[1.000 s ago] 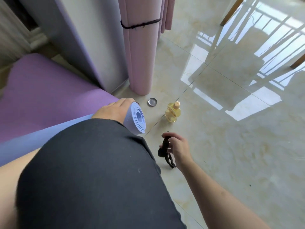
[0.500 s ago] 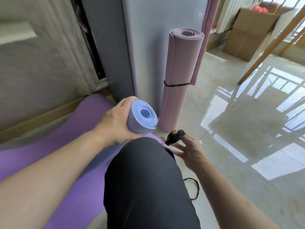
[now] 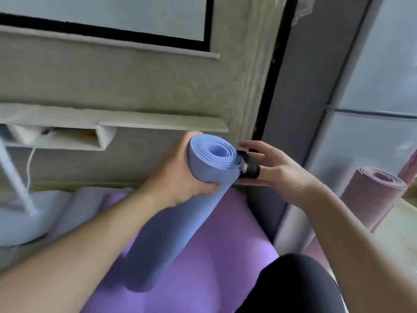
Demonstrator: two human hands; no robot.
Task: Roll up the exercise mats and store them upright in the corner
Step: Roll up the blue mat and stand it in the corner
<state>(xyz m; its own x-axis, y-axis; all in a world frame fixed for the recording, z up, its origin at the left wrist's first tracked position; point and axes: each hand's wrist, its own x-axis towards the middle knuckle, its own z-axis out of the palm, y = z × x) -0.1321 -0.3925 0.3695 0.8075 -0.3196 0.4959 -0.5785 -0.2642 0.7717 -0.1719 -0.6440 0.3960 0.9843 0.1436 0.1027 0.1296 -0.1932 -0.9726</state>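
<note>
My left hand [image 3: 180,175] grips a rolled blue mat [image 3: 180,213] near its upper end; the roll tilts up towards the wall, its spiral end facing me. My right hand [image 3: 270,170] holds a black strap [image 3: 250,168] against the roll's top edge, the strap looped around a finger and the other fingers spread. Under the roll a purple mat [image 3: 214,267] lies flat on the floor. A pink rolled mat [image 3: 370,197] stands upright at the right beside the grey cabinet.
A beige wall with a white shelf [image 3: 112,123] and a hanging cable is straight ahead. A grey cabinet [image 3: 316,109] stands to the right. A pale blanket [image 3: 45,213] lies at the left. My dark-clothed knee [image 3: 293,288] fills the bottom right.
The blue roll has been lifted higher and tilted up, with the view swinging towards the wall. My right hand has brought the black strap up from the floor to the roll's top end.
</note>
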